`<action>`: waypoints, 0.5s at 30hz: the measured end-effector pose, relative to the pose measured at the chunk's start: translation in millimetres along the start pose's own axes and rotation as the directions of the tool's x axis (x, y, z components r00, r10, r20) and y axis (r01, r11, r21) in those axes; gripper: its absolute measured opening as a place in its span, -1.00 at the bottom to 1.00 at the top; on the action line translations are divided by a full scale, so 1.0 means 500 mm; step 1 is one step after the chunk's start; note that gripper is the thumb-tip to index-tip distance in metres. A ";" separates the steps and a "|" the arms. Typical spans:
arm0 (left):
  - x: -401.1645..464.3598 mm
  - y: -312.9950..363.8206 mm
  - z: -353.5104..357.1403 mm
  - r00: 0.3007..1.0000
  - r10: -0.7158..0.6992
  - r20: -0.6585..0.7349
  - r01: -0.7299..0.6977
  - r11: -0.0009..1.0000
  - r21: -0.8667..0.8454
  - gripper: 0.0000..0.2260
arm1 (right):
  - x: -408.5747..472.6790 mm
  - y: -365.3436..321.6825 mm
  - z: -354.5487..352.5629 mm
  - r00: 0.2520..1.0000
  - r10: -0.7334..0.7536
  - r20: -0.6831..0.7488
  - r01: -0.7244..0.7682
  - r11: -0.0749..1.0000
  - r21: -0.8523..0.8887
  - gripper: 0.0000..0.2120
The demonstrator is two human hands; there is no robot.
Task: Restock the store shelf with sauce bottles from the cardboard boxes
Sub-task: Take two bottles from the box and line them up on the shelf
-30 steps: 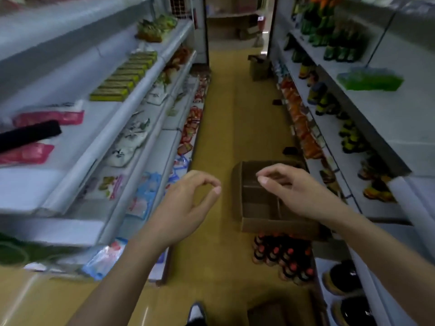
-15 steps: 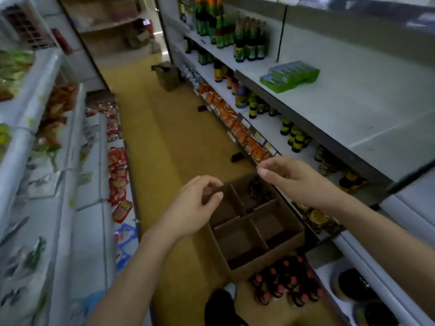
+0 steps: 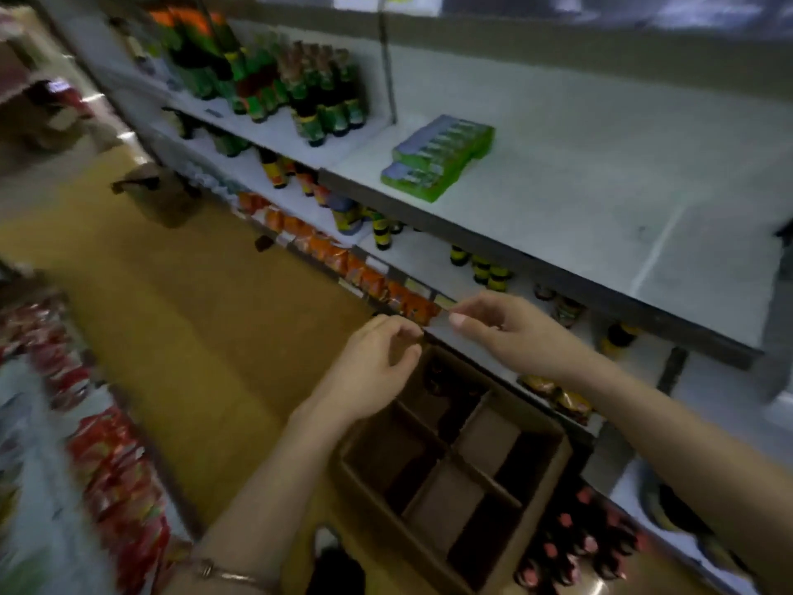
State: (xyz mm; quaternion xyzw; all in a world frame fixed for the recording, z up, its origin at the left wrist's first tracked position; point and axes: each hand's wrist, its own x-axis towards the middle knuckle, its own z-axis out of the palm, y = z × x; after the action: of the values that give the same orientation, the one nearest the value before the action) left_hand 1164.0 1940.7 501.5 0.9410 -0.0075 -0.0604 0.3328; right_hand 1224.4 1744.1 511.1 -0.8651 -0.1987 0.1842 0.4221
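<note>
My left hand [image 3: 373, 367] and my right hand [image 3: 502, 332] hover side by side above an open cardboard box [image 3: 373, 487] on the floor. Both have loosely curled fingers and hold nothing. The box has cardboard dividers; most compartments look empty, and something dark sits in the far one. Several dark sauce bottles with red caps [image 3: 575, 547] stand low down just right of the box. The store shelf [image 3: 579, 173] runs along the right, with green-labelled bottles [image 3: 317, 92] at its far end and yellow-labelled bottles [image 3: 485, 268] one level below.
Green packs [image 3: 442, 156] lie on the wide white shelf board. Orange packets [image 3: 343, 259] line a lower shelf edge. A second cardboard box [image 3: 158, 191] stands further down the yellow aisle floor. Red packets [image 3: 111, 465] fill the left shelving. My dark shoe [image 3: 334, 560] is beside the box.
The view has swung right from the aisle toward the bottle shelf. Both empty hands stayed in front of me, now above the box's far end.
</note>
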 end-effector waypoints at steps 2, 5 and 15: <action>0.075 -0.037 -0.001 0.994 0.057 0.091 -0.060 0.998 0.021 -0.80 | 0.028 0.027 0.014 0.994 0.082 -0.076 -0.079 0.996 0.038 -0.77; 0.176 -0.106 0.011 0.959 0.154 0.237 -0.164 0.986 0.026 -0.78 | 0.072 0.073 0.057 0.958 0.223 -0.181 -0.208 0.973 0.095 -0.77; 0.358 -0.235 0.069 0.752 0.286 0.594 -0.385 0.922 0.045 -0.79 | 0.168 0.126 0.237 0.642 0.650 -0.407 -0.452 0.750 0.483 -0.69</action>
State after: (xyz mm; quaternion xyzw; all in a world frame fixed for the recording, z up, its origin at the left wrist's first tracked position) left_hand 1334.7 2000.9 381.6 0.8852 -0.2820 -0.2804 0.2415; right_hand 1250.4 1828.3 379.8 -0.8121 0.2442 0.0792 0.5240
